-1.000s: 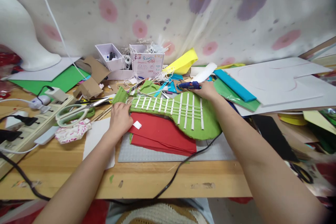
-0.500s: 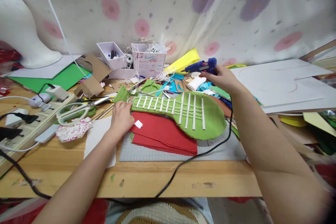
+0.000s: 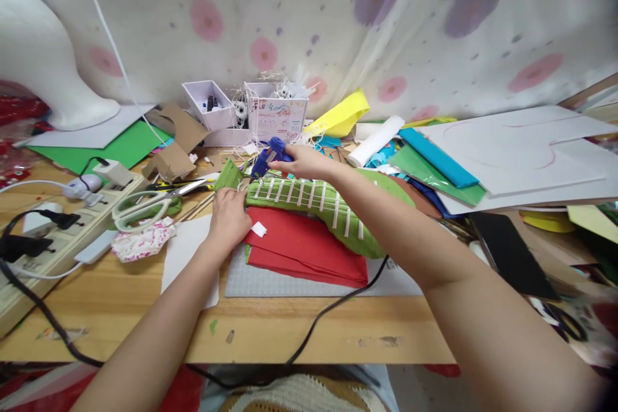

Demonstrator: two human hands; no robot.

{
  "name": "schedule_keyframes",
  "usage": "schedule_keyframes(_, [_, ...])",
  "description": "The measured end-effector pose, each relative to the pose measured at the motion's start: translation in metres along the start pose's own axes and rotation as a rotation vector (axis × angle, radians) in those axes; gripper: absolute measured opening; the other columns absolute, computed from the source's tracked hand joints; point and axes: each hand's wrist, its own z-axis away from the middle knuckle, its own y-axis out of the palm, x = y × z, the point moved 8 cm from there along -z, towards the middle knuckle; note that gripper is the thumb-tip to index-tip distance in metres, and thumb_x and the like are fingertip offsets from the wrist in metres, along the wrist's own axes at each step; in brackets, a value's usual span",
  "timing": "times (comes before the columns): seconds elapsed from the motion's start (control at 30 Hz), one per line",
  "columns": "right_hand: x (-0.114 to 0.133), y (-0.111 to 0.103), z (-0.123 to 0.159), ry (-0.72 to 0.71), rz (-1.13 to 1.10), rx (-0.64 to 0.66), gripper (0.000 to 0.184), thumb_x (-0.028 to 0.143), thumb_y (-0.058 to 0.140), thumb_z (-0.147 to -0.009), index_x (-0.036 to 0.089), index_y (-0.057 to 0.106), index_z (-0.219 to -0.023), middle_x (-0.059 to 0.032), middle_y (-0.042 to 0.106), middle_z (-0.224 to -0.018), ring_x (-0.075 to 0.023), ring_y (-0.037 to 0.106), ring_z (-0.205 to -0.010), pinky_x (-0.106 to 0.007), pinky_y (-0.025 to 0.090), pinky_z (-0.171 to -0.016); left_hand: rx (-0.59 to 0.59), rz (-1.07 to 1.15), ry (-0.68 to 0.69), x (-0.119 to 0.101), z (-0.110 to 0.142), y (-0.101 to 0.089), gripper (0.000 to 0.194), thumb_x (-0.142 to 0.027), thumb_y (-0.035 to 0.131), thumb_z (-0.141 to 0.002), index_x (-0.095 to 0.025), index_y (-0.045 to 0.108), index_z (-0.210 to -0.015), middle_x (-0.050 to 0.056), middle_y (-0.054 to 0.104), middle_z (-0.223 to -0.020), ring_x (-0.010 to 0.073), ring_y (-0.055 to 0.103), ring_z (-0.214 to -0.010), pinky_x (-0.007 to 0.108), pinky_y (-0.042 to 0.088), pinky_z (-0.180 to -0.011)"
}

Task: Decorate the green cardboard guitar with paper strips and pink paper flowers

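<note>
My right hand [image 3: 302, 162] is closed around a blue hot glue gun [image 3: 270, 156], its nozzle pointing down near the narrow left end of a green felt guitar shape [image 3: 318, 198]. White strips and white strings run along the felt; my right forearm hides part of its wide end. At the narrow end, my left hand [image 3: 230, 214] has its fingers curled onto the green felt and strings, holding them down. Under the guitar lies folded red felt [image 3: 304, 248] with a small white scrap [image 3: 259, 228] on it.
A grey cutting mat [image 3: 290, 283] lies under the felt. White-handled scissors [image 3: 145, 206] and a power strip [image 3: 96, 225] are at left. Small white boxes [image 3: 277, 117] stand behind. The glue gun's black cord [image 3: 313, 328] crosses the front edge. A black phone-like slab [image 3: 512, 254] lies at right.
My right hand has carried the glue gun left and down, from above the guitar's wide end to its narrow end. My left hand stays at the narrow end.
</note>
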Motion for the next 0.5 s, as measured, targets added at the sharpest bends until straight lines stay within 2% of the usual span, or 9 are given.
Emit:
schedule_keyframes(0.13, [0.004, 0.007, -0.011, 0.025, 0.099, 0.018, 0.042, 0.053, 0.055, -0.090, 0.014, 0.063, -0.102, -0.0064, 0.074, -0.089, -0.0160, 0.066, -0.077, -0.025, 0.045, -0.074, 0.008, 0.027, 0.019, 0.002, -0.001, 0.002, 0.055, -0.009, 0.046, -0.069, -0.005, 0.065, -0.121, 0.019, 0.067, -0.109, 0.0317, 0.048, -0.120, 0.042, 0.039, -0.107])
schedule_keyframes(0.33, [0.008, 0.011, -0.013, 0.016, 0.148, 0.054, 0.039, 0.051, 0.054, -0.092, 0.015, 0.062, -0.104, -0.0056, 0.075, -0.090, -0.0167, 0.068, -0.083, -0.023, 0.043, -0.073, -0.017, 0.073, 0.018, 0.004, -0.002, 0.001, 0.053, -0.007, 0.046, -0.068, -0.008, 0.067, -0.116, 0.016, 0.069, -0.105, 0.0298, 0.050, -0.120, 0.041, 0.040, -0.107])
schedule_keyframes(0.5, [0.012, 0.012, -0.013, 0.028, 0.195, 0.065, 0.037, 0.048, 0.053, -0.093, 0.014, 0.063, -0.105, -0.0068, 0.075, -0.090, -0.0180, 0.068, -0.086, -0.023, 0.042, -0.073, 0.004, 0.079, -0.005, 0.002, -0.003, -0.001, 0.051, -0.003, 0.045, -0.068, -0.002, 0.067, -0.115, 0.018, 0.069, -0.107, 0.0291, 0.050, -0.122, 0.036, 0.038, -0.110])
